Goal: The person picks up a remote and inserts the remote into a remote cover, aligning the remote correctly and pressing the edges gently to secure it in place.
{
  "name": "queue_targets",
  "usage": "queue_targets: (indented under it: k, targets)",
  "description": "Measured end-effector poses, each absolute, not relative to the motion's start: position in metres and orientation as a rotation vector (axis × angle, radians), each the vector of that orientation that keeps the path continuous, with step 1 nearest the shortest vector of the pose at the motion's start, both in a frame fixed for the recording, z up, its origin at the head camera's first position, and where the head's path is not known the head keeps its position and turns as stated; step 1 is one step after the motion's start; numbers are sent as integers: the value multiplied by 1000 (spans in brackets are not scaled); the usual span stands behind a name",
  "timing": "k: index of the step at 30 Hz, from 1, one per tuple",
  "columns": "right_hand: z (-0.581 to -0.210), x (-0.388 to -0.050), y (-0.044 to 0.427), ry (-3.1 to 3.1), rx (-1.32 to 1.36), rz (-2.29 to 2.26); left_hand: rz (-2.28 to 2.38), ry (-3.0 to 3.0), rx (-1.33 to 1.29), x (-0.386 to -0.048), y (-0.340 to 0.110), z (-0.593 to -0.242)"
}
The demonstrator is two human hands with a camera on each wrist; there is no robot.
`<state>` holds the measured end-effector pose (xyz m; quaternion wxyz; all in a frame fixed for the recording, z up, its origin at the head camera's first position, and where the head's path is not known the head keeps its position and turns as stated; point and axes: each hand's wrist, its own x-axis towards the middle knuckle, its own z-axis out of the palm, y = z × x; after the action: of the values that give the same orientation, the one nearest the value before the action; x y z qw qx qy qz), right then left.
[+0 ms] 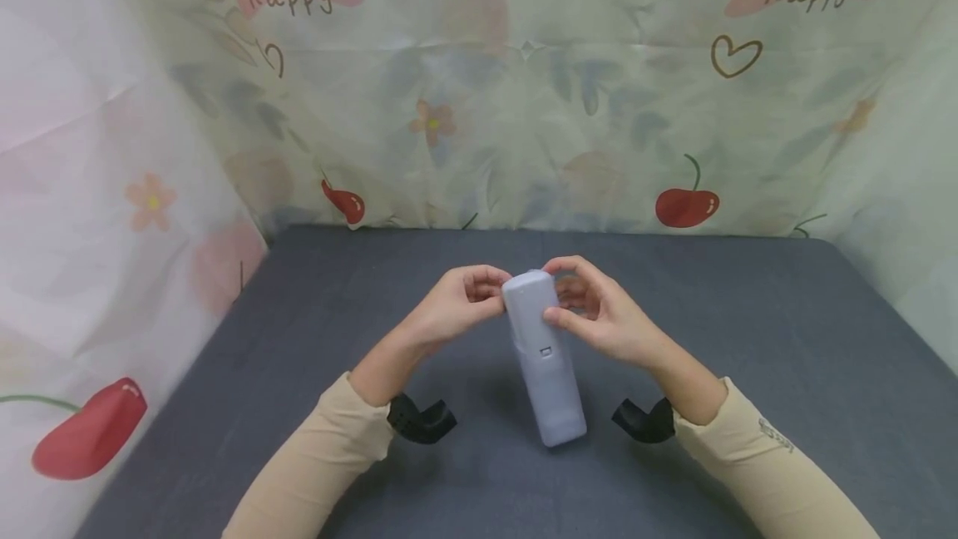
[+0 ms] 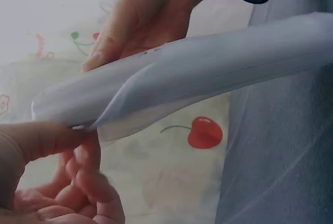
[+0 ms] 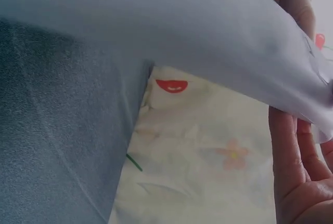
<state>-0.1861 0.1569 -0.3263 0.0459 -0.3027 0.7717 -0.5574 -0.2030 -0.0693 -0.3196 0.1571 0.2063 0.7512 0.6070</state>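
A long, pale white case (image 1: 545, 381) with rounded edges stands tilted in front of me, a small rectangular mark on its face. My left hand (image 1: 466, 302) pinches its upper left edge between thumb and fingers. On the other side my right hand (image 1: 602, 314) grips the upper end, thumb on the front face and fingers behind. A loose, thin flap (image 2: 125, 125) hangs along the case's underside in the left wrist view, close to the left thumb. In the right wrist view the case (image 3: 208, 31) crosses the top and hides part of both hands.
A dark grey table (image 1: 359, 273) lies under the hands. Behind it and to the sides hangs a patterned curtain (image 1: 524, 148) with cherries and flowers. Black curved mounts (image 1: 422, 421) sit at both wrists, below the beige sleeves (image 1: 322, 447).
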Motion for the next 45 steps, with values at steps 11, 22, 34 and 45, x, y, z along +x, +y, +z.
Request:
queue_targets:
  k: [11, 22, 34, 45]
  targets:
    - [-326, -186, 159, 2448, -894, -1571, 1959, 1992, 408, -203, -69, -321]
    - [-326, -189, 166, 2528, -892, -1560, 1885, 1946, 429, -199, -69, -320]
    - [-324, -189, 169, 2507, -875, -1565, 1754, 2042, 492, -200, -68, -317]
    - [-324, -189, 171, 2489, -866, -1564, 1802, 2450, 529, -196, -58, -320]
